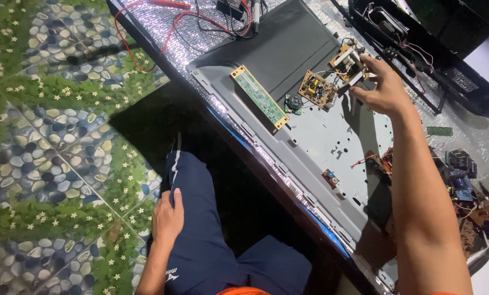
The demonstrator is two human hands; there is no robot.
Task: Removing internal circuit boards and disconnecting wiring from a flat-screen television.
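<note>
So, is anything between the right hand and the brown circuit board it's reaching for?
Nothing visible: the right hand already touches the brown circuit board on the grey metal panel.

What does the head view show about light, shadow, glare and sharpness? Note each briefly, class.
Head view: light falls brightly on the grey metal back panel; glare sparkles on the silver foil sheet beneath it; deep shadow fills the gap beside the dark blue trouser leg; the right hand at the brown circuit board is sharp, while the left hand looks slightly soft.
</note>
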